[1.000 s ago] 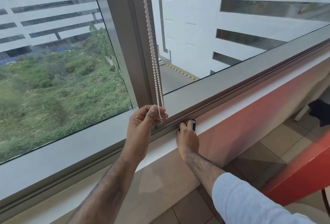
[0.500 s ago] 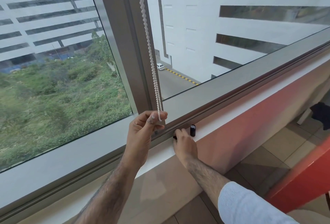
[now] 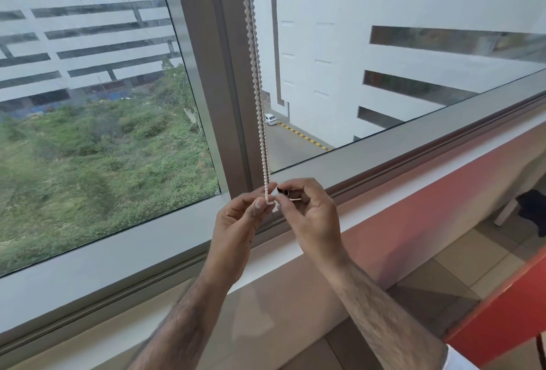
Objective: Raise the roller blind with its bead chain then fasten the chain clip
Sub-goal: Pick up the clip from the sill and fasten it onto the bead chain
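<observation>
Both hands hiding chain clip

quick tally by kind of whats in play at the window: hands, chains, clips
hands: 2, left hand and right hand
chain: 1 looped bead chain
clip: 1 dark clip, mostly hidden
total: 4

White bead chain, hanging taut; black clip at its bottom end
</observation>
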